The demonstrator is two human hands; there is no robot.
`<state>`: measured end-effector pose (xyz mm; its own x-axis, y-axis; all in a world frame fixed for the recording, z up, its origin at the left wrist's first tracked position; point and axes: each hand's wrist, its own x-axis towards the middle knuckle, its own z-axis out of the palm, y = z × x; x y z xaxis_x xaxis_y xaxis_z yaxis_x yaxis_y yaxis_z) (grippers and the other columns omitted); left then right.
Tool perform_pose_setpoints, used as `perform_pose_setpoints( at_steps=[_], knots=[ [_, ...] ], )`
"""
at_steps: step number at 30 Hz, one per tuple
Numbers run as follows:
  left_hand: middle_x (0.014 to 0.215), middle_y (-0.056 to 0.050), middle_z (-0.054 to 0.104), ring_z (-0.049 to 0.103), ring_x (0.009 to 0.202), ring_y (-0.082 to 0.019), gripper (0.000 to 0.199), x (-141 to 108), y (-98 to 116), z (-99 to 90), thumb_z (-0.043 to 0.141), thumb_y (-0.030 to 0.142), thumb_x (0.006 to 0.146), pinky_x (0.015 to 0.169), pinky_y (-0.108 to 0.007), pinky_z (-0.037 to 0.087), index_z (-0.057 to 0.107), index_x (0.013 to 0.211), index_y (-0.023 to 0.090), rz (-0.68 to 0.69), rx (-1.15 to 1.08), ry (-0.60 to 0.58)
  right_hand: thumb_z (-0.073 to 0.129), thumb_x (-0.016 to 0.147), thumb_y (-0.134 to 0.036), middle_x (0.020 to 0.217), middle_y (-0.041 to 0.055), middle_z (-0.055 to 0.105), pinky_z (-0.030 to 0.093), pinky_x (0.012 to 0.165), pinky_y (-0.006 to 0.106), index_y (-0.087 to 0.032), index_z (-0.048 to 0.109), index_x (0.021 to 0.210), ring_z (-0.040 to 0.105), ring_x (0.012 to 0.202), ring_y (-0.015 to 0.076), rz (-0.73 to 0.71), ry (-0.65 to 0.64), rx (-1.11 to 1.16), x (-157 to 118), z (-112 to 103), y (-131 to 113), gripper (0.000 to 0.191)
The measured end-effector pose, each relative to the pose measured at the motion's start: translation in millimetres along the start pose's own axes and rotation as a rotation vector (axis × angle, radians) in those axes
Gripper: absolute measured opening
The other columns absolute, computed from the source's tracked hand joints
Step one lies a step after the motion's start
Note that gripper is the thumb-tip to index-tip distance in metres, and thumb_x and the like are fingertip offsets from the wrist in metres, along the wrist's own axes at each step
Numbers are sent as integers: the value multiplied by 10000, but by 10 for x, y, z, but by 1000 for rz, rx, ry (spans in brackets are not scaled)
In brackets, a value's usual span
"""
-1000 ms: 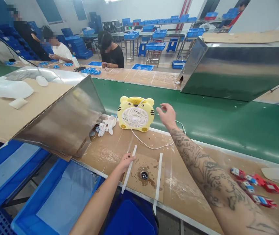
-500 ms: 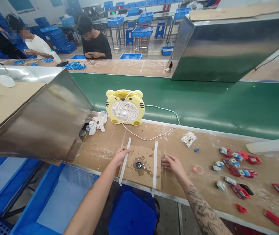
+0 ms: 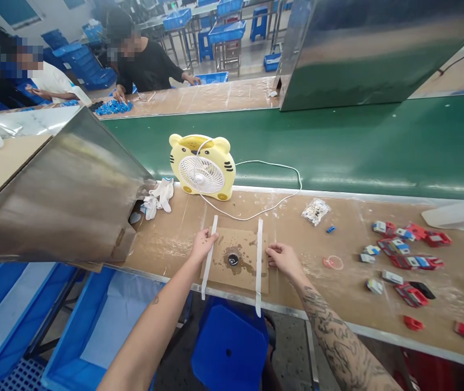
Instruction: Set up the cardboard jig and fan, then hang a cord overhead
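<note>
My left hand (image 3: 202, 244) rests on the table at the left white strip (image 3: 209, 263) of a stained cardboard pad (image 3: 240, 271). My right hand (image 3: 283, 256) lies flat just right of the other white strip (image 3: 259, 264). Neither hand holds anything. A small dark round part (image 3: 233, 259) sits in the pad's middle, between my hands. Behind the pad stands a yellow tiger-shaped fan (image 3: 202, 167) with a white cable (image 3: 274, 206) looping to the right.
Red and blue small parts (image 3: 402, 255), a clear bag (image 3: 315, 210) and a pink ring (image 3: 332, 263) lie to the right. White gloves (image 3: 157, 197) lie by a steel chute (image 3: 61, 190). A green conveyor belt (image 3: 357, 146) runs behind. Blue bins (image 3: 105, 326) sit below. Two people work across the belt.
My right hand came back from near the fan and settled beside the right strip. The view has tilted down and right, showing more of the small parts.
</note>
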<state>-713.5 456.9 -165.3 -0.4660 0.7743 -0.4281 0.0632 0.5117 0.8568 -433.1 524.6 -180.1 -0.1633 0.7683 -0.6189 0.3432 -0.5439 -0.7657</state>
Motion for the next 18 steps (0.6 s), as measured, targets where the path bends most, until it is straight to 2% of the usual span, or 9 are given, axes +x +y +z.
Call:
perform_pose_setpoints(
  at_steps=[3,7,12,18],
  knots=[
    [517,5,463,548,677,-200,392,44,93,-55,795,324,690,650,-268,328,460,523,208,74,277,69,604,820,-188,671,21,666,525,510,225,-149,634,849,638,550,141,-15,16,-95,34,-19,-19,57],
    [627,-27,561,551,698,-206,287,59,147,-87,752,341,728,653,-275,304,529,611,203,121,497,74,616,821,-196,688,20,698,517,594,244,-157,674,858,675,599,158,-67,41,-263,42,-73,-67,79],
    [732,-44,633,586,748,-205,196,66,162,-74,692,343,791,662,-266,334,599,741,178,141,628,56,596,840,-227,729,6,726,492,684,259,-168,702,896,684,615,149,-103,43,-440,10,-104,-161,133],
    [673,-5,592,553,679,-171,196,87,179,-70,691,342,809,637,-261,329,606,786,167,174,700,49,558,852,-252,674,1,706,445,719,281,-201,713,865,687,719,186,-175,54,-613,3,-96,-217,164]
  ],
)
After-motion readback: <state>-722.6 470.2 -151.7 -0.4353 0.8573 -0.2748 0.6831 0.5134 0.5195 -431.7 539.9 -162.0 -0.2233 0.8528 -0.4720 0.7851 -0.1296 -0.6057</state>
